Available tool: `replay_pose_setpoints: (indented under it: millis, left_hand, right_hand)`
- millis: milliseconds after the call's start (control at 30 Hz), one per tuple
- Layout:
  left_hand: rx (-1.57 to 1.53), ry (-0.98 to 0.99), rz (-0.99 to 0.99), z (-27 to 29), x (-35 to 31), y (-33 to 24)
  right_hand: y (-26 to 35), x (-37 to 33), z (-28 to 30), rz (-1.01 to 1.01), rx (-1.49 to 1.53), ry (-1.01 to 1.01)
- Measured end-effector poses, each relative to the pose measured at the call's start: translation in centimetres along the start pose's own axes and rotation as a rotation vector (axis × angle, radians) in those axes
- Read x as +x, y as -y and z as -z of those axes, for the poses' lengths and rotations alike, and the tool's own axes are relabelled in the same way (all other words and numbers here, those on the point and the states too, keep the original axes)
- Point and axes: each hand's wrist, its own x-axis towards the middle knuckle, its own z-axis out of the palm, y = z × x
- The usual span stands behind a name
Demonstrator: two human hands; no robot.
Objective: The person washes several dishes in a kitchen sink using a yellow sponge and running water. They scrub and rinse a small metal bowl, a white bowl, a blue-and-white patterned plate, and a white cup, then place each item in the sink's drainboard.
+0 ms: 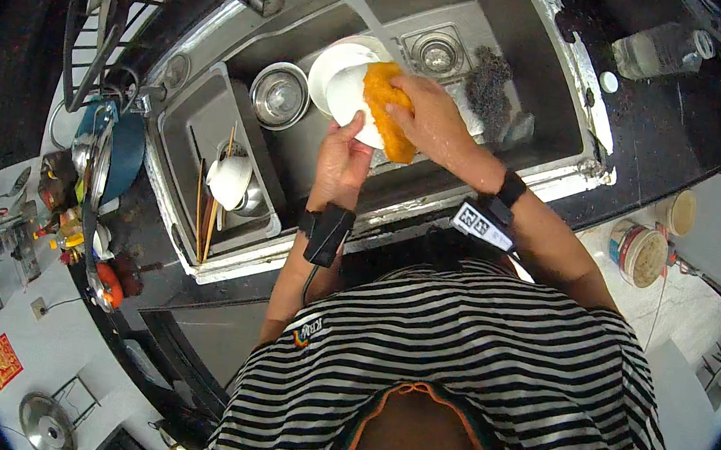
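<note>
Over the sink basin, my left hand [343, 162] grips the near edge of a white dish [348, 93], thumb on its face. My right hand [432, 121] is closed on an orange cloth [386, 107], pressed against the right side of that dish. The cloth hides part of the dish, so I cannot tell whether it is a plate or a shallow bowl. Behind it in the basin is another white dish [331, 64], partly covered. A round steel bowl [280, 96] lies just left of them.
In the sink's narrow left compartment [204, 107] are a white bowl [228, 180] and several chopsticks [210, 229]. A drain [438, 53] and a dark scouring mesh [488, 95] lie to the right. On the counter stand a clear plastic jar [661, 53] and a dish rack [115, 24].
</note>
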Motion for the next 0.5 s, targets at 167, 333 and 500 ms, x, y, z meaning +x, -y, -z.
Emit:
replay_pose_setpoints:
  millis: [167, 333, 500]
  left_hand:
    - [0.117, 0.090, -0.052, -0.1, -0.5, -1.1]
    - [0.152, 0.117, -0.007, -0.8, -0.2, -1.6]
    - [0.176, 0.151, -0.010, -0.7, -0.7, -1.9]
  right_hand:
    - [-1.4, 1.5, 2.1, -0.208, 0.033, 0.222]
    - [-0.6, 0.1, 1.7, 0.057, -0.051, 0.079]
    - [-1.0, 1.1, 1.6, -0.045, 0.006, -0.025]
